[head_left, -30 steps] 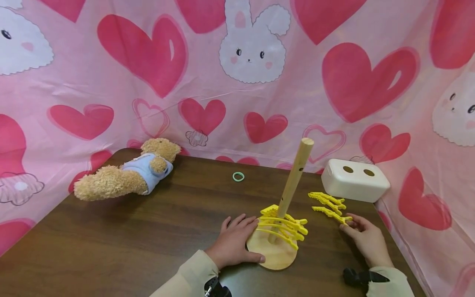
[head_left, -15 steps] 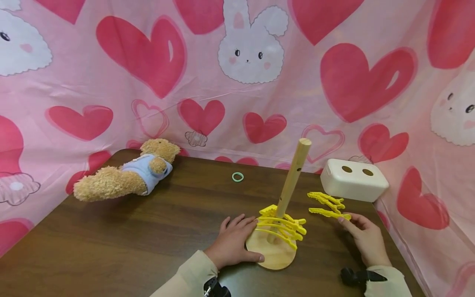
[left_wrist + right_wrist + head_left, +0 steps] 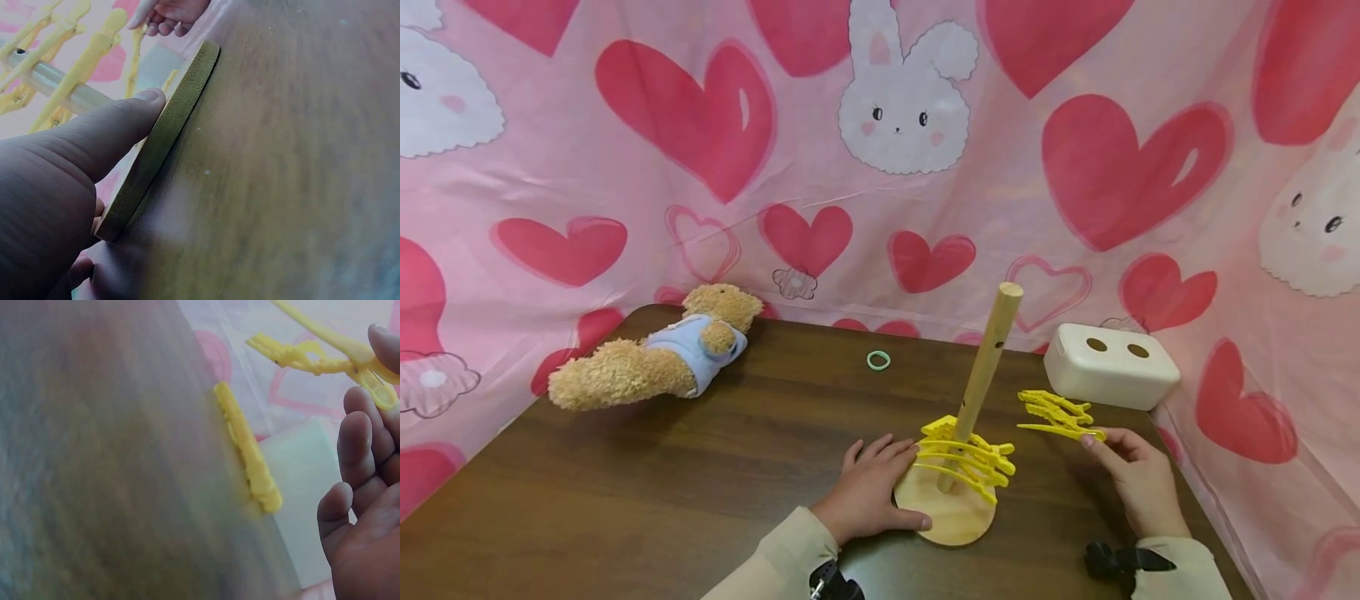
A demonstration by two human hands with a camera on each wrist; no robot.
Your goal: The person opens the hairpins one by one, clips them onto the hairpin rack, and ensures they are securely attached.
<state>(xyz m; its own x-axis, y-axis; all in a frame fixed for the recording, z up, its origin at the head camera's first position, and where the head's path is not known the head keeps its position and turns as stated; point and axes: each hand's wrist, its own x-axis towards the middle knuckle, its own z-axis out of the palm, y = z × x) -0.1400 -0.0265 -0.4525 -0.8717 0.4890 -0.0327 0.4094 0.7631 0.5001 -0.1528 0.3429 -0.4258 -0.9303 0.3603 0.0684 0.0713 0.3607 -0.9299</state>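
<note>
A wooden stand with a round base [image 3: 951, 523] and an upright dowel [image 3: 987, 362] stands on the table. Several yellow hair clips [image 3: 977, 467] are clustered around the dowel's lower part. My left hand [image 3: 872, 496] holds the base at its left side; in the left wrist view the thumb [image 3: 131, 119] presses over its rim [image 3: 165, 131] and the other fingers are mostly hidden. To the right, my right hand [image 3: 1138, 479] pinches one yellow hair clip [image 3: 325, 364] by its handle end, the clip's jaws apart. Another yellow clip [image 3: 250, 450] lies on the table beyond it.
A white box [image 3: 1108, 375] with two round holes stands at the back right. A mint-green ring [image 3: 877, 368] lies toward the table's back edge. At the left, a plush bear [image 3: 700, 342] in a blue top lies on its back. Pink heart-patterned cloth hangs behind the table.
The hair clip in my right hand has swung more level, its far end shifting a little left. My left hand keeps its hold on the base. The head view has tilted slightly.
</note>
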